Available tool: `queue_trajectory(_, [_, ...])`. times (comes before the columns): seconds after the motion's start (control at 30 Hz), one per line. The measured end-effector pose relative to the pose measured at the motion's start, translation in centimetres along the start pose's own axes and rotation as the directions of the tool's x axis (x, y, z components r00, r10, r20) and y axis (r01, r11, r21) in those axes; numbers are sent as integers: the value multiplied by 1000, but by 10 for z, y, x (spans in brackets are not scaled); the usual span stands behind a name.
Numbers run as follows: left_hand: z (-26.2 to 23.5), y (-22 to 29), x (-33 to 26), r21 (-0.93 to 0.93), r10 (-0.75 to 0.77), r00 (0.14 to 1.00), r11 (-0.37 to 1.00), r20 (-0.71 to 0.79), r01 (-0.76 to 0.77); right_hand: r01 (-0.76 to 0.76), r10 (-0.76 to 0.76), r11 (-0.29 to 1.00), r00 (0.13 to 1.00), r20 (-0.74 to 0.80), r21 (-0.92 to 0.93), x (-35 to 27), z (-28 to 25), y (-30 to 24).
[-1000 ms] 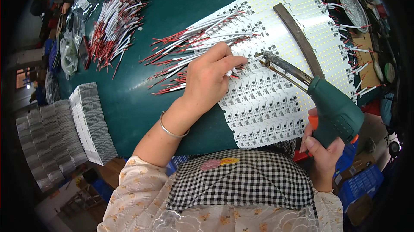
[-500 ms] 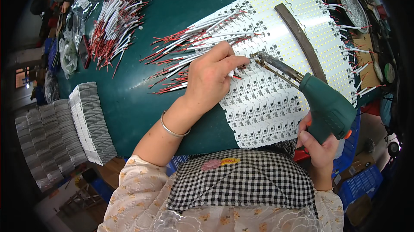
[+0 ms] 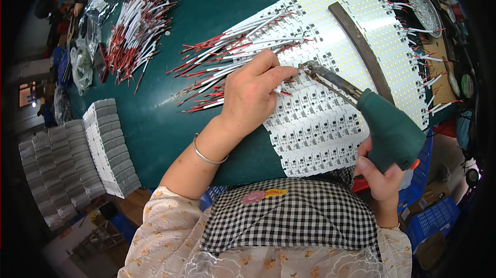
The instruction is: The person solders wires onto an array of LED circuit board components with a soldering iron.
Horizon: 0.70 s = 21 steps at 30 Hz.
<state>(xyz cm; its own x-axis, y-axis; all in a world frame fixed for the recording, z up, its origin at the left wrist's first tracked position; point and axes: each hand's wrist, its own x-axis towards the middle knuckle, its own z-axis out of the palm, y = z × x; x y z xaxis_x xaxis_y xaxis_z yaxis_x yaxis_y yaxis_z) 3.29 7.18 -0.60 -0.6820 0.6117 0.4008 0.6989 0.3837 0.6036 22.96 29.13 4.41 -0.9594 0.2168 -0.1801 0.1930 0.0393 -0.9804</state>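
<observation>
Watching through the head camera, I see the green soldering gun [image 3: 391, 130] over the right part of the white circuit boards [image 3: 323, 146], its long axis slanting from the body at lower right up to the tip at upper left, that tip pointing just beside the left hand [image 3: 251, 94]. The right hand [image 3: 381, 177] has its fingers wrapped round the handle; the left has thumb and forefinger drawn together on a white-and-red wire [image 3: 279, 89], most of it hidden from me. Beyond the barrel a dark curved bar [image 3: 361, 50] lies on the boards, its near end close to the gun's body, so room is tight there. Nearer me, a run of boards stretches from the barrel to their lower edge by the checked apron [image 3: 294, 213]. Leftward, loose wires [image 3: 206, 79] overhang the boards' edge, and green tabletop [image 3: 160, 133] gives me space between them and the strip stacks [image 3: 111, 149]
</observation>
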Motion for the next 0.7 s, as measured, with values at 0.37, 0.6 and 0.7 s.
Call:
queue_trajectory(0.37, [0, 0, -1, 16, -1, 1000, 1000, 17, 1, 14, 1, 981, 997, -75, 195, -5, -2, -3])
queue_trajectory(0.6, [-5, -2, 4, -123, -49, 994, 991, 94, 60, 17, 0, 976, 997, -76, 215, -11, -5, -5])
queue_trajectory(0.7, [-4, -4, 5, -163, -30, 992, 985, 124, 51, -1, 24, 979, 994, -107, 206, -14, 0, -8])
